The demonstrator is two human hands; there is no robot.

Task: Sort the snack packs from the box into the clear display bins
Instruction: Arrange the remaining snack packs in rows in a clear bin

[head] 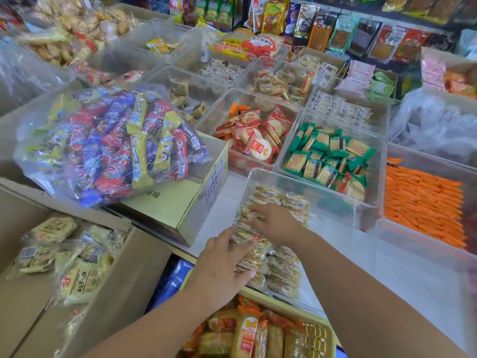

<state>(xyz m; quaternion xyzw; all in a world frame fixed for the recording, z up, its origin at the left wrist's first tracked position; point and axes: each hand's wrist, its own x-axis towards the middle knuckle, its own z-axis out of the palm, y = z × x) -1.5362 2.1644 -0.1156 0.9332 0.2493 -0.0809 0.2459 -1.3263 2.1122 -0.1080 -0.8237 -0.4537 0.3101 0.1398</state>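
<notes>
Closest is a yellow plastic basket (318,337) of orange packs, and to its left the big brown cardboard box (129,275) holds pale yellow snack packs (77,280). Just past these, the left hand (222,267) and right hand (275,222) both lie flat, fingers stretched out and gripping nothing, on a pile of small cracker packs (284,270) inside a clear plastic bin (309,186). Farther back sit a clear bag of red, blue and yellow snacks (111,146), a bin of green packs (327,156), a bin of orange packs (423,205), and hanging packs on the wall (343,32).
</notes>
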